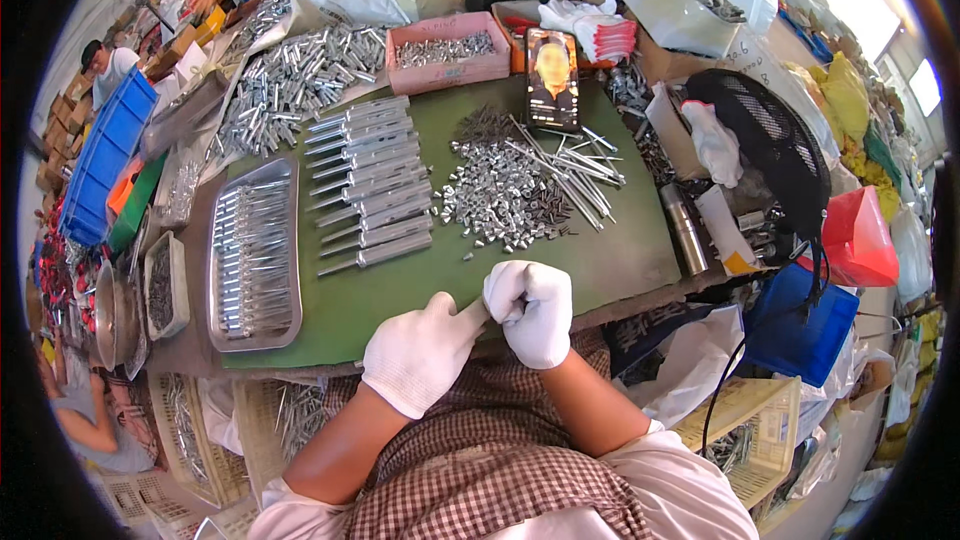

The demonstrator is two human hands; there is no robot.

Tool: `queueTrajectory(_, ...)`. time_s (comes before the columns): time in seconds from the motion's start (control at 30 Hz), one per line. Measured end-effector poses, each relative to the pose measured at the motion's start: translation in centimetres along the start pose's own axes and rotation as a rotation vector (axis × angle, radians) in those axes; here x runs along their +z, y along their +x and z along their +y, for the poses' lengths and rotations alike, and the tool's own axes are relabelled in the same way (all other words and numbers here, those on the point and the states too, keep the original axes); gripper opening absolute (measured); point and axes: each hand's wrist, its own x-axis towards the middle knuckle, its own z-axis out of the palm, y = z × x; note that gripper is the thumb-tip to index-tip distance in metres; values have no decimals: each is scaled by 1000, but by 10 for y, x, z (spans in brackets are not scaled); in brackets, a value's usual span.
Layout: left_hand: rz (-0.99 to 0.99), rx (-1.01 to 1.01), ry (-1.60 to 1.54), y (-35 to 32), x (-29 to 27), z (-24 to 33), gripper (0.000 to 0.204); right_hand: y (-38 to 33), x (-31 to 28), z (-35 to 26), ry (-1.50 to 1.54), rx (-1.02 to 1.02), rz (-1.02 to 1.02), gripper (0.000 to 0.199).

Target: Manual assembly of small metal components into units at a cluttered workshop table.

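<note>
Both my hands wear white gloves and meet at the near edge of a green mat (420,285). My right hand (530,312) is closed in a fist around something hidden by the glove. My left hand (422,350) points its thumb and fingers into that fist; what it pinches is hidden. Beyond them lies a heap of small metal sleeves and dark pins (497,195), a bundle of thin metal rods (570,162), and a row of assembled silver tubes (368,180). A metal tray (252,255) on the left holds more such tubes.
A phone (552,78) stands propped behind the rods. A pink bin (447,52) of small parts and a big pile of silver cylinders (295,80) sit at the back. A steel flask (685,230), black fan (775,140) and red bag (858,240) are right. Other people work at left.
</note>
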Motion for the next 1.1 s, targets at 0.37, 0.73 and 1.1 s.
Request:
queueTrajectory(0.37,-52,28,109,20,-1,7,22,10,-5,3,116,-122,78,61)
queueTrajectory(0.73,-50,-27,28,11,8,1,34,-19,-20,-39,-1360,-214,-141,13)
queueTrajectory(1.1,72,-7,22,3,12,-1,37,-14,-21,-31,-1471,-248,-187,6)
